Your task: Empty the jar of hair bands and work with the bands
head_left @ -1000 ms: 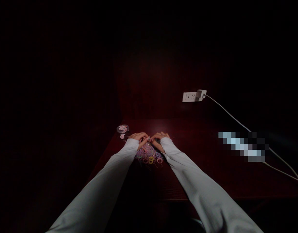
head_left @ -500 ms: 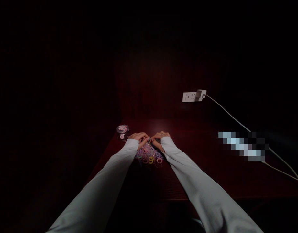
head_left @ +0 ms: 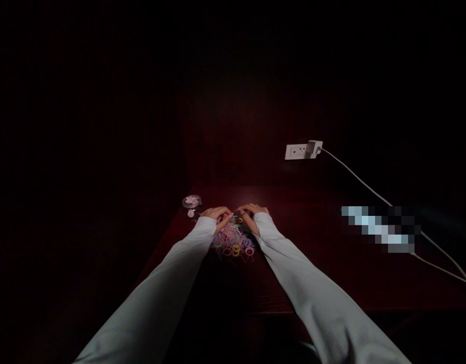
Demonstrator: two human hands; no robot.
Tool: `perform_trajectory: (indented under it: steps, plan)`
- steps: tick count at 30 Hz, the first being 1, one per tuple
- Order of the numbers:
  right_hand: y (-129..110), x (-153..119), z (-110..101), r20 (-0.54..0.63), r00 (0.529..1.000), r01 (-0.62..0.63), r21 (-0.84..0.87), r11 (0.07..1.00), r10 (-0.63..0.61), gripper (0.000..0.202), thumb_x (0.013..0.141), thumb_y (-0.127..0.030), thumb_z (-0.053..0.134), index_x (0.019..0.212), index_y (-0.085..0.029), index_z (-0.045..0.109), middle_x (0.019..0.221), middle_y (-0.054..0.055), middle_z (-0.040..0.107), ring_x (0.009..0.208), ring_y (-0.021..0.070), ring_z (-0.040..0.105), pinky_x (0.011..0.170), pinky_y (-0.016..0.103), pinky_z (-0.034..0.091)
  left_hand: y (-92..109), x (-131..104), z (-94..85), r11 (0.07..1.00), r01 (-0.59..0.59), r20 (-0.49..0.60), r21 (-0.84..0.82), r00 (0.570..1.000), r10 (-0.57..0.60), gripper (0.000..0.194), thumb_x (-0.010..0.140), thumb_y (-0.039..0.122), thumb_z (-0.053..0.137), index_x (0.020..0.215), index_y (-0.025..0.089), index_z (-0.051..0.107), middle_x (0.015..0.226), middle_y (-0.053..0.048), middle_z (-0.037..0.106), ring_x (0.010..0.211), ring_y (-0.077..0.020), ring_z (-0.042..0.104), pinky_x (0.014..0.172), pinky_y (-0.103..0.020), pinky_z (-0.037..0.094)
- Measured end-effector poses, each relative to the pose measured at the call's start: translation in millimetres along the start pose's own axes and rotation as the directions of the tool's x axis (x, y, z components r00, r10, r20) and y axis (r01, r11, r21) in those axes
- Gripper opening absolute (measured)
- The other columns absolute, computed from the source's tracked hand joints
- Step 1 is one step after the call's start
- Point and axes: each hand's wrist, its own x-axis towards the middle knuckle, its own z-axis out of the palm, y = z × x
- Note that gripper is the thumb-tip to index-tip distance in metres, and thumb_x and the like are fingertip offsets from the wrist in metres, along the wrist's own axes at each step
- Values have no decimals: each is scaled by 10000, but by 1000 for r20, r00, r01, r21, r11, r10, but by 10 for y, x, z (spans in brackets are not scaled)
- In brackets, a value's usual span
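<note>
A heap of small coloured elastic hair ties (head_left: 229, 241), mostly pink and purple, lies on the dark red table between my forearms. At its far side my left hand (head_left: 217, 214) is curled, with thumb and forefinger close together; whatever they pinch is too small to make out. My right hand (head_left: 253, 211) faces it a short gap away, fingers bent and thumb drawn in beneath them, its grip partly hidden. Near the right thumb lies a yellow hair tie (head_left: 239, 220). Other yellow ties (head_left: 236, 250) and a pink ring-shaped tie (head_left: 249, 251) sit at the heap's near edge.
A clear round container (head_left: 192, 201) with pink and white pieces stands left of my left hand, a small pink piece (head_left: 191, 214) in front of it. On the back wall is a socket (head_left: 297, 151) with a plugged-in charger (head_left: 314, 147); its white cable (head_left: 356, 175) runs right, past a blurred-out bright object (head_left: 377, 228).
My right hand has shifted slightly right and away from the left, widening the gap and uncovering the yellow tie. The left hand has hardly moved.
</note>
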Motion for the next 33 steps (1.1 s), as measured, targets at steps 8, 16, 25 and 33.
perform_trajectory:
  steps: [8,16,25,33]
  plan:
    - [67,21,24,-13,998,60,32,998,-60,156,898,-362,652,876,-268,774,835,9,726,843,188,638,864,337,377,28,5,-22,1000,6,13,17,1000,-6,199,915,271,544,896,177,718,765,-10,677,689,-149,563,704,-257,389]
    - [136,68,77,-23,994,110,58,992,-108,251,919,-449,647,844,-245,773,833,30,726,818,193,626,844,349,386,-7,7,-16,1000,-19,15,-6,1000,19,233,937,323,529,915,186,717,764,-3,674,668,-139,549,697,-245,398]
    - [526,107,-491,-278,944,-250,-260,932,176,312,945,-497,585,908,-282,808,980,65,712,996,269,508,850,398,279,22,-28,-18,1000,-8,-52,-26,999,6,189,911,282,559,850,183,707,724,11,656,647,-128,533,693,-252,371]
    - [579,-37,-465,-108,973,-233,-486,843,206,355,984,-444,536,885,-258,822,1048,70,710,1049,279,502,873,411,277,68,-29,-60,1000,10,-50,-21,999,-11,173,898,255,556,840,184,703,724,9,656,667,-137,548,698,-257,377]
